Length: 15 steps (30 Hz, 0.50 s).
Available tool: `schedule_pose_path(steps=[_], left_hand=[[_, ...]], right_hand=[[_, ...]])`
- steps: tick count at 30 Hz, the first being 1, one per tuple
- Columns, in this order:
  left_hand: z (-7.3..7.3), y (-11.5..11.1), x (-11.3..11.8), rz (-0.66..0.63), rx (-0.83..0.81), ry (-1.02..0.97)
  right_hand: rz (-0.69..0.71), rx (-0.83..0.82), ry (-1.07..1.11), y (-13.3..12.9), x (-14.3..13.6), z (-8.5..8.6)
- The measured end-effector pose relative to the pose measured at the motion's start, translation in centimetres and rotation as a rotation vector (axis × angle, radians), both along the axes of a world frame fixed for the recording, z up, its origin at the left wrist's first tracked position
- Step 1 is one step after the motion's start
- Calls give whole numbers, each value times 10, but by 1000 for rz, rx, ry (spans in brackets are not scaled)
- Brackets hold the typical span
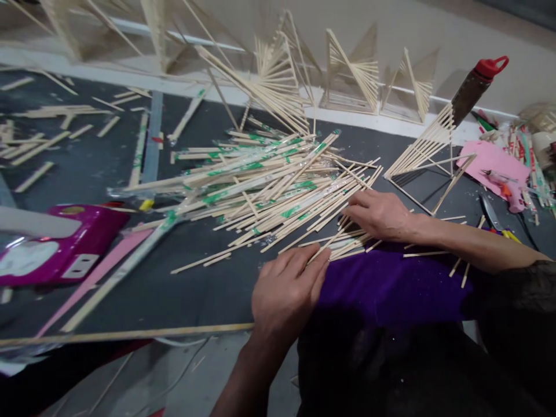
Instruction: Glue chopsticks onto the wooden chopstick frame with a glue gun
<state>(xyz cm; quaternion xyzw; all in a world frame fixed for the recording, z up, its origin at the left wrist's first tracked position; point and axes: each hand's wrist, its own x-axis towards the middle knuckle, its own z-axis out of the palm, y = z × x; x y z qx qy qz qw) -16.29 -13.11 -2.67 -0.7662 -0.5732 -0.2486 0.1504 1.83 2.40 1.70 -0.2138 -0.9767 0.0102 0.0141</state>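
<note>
1. Head view, work surface: A dark tabletop carries a heap of wooden sticks. Loose sticks lie on the near right side of the heap; wrapped sticks, in clear film with green print, lie mainly behind and to the left.
2. Head view, left hand: The back faces up. The fingers lie close together and bend toward the near ends of the loose sticks. The fingertips are hidden; whether they pinch a stick cannot be told.
3. Head view, right hand: The fingers are curled and held together at the right end of the loose sticks. Their grip on any single stick cannot be told.
4. Head view, near edge: A purple cloth lies below the two hands.
5. Head view, right side: A stick frame with a row of slanted slats stands beyond the right forearm. Behind it stands a bottle with a red cap. Farther right are a pink sheet and a pink glue gun.
6. Head view, left side: A magenta device sits beside a pink strip.
7. Head view, rear: Two stick structures stand near the wall.
</note>
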Motion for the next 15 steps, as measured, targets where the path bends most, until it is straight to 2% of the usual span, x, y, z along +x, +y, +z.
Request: schedule_pose_path(steps=[2,6,12,15], left_hand=[[0,0,0,-1,6,-2],[-2,-1,0,23,17,-49],[-4,-4,1,144,60,-169],[-6,-3,1,157,33,-188]], right_hand=[[18,53,50,9,-11,-4],[57,68,3,15,-24,-9],[149,39,-73,-5,3,-4],[163,46,-91,-9,14,2]])
